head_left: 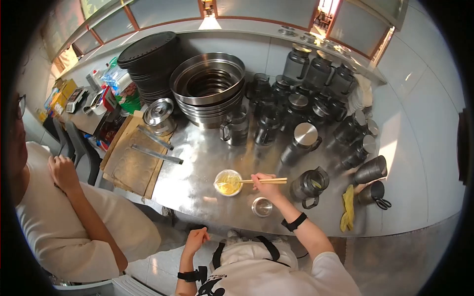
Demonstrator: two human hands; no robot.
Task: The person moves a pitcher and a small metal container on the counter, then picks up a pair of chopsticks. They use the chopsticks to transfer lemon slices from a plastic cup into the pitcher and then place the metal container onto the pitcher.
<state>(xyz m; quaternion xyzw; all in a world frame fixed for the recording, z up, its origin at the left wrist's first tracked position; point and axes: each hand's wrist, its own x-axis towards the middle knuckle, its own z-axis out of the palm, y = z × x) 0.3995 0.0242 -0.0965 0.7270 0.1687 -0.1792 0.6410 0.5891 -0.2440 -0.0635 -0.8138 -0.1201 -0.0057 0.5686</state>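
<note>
My right hand (265,185) is closed round a pair of light wooden chopsticks (276,181). Their tips reach left into a small white-rimmed bowl (228,183) that holds something yellow. Just below my right hand, a small round clear dish (261,207) rests on the steel table (197,197). To the right stands a dark see-through pitcher (309,187) with something yellow-green in it. My left hand (198,239) hangs below the table's front edge, away from the bowl, with its fingers curled; whether anything is in it is too small to tell.
Stacked steel basins (207,106) and black trays (150,69) stand at the back, beside several lidded pitchers (296,61). Cardboard (133,165) with metal bars lies left. A yellow cloth (348,209) is at the right. Another person (74,212) stands at the left, arms folded.
</note>
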